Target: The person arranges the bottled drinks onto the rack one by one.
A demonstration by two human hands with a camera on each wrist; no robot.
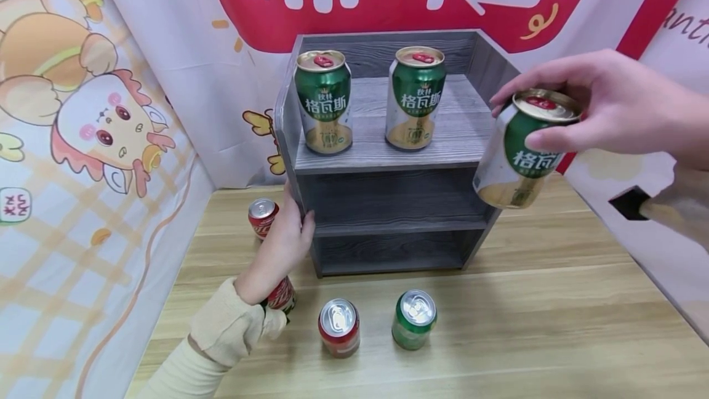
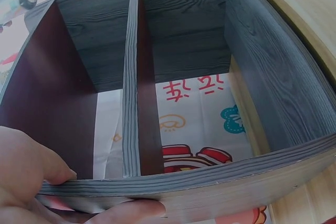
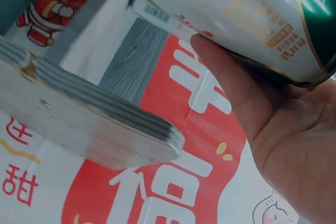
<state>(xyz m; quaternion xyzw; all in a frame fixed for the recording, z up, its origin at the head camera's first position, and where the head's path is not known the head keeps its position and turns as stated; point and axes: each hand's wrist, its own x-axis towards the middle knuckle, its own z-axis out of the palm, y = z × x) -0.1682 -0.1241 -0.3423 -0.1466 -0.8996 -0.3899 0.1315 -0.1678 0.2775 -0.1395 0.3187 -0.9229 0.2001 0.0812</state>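
Note green-and-gold can [image 1: 505, 162] grasped in right hand [image 1: 604, 100], thumb across its front, fingers behind, near the rim. Held aloft by the right front corner of the grey shelf unit [image 1: 370, 140], tilted, top leaning right in the head view. Cannot tell clearance to the unit's right side panel [image 1: 490, 68].

Judge as possible: a slip, from smooth metal, high grip and slant, with a drop to the tabletop [image 1: 554, 300] near that corner. Suspect also snagging of the bottom rim on the panel or the unit's top front edge, with twisting in the fingers as a result.

On the unit's top, see middle can [image 1: 416, 103] and left-corner can [image 1: 325, 106], matching, upright, close to the front edge. Risk of knocking the middle one over through too wide a swing from the right.

Find left hand [image 1: 285, 229] gripping the unit's left side panel [image 1: 285, 128] by its front edge. With a loosened hold or hard tug, expect shifting of the unit and wobbling on top.

Farther out, before the unit's bottom front edge, note red can [image 1: 339, 331] and green can [image 1: 413, 322], exposed to anything falling. Toward the tabletop's left edge, note far red can [image 1: 262, 215] and near red can [image 1: 284, 295], the latter partly covered by the left arm. Suspect toppling there from careless elbow or wrist movement.
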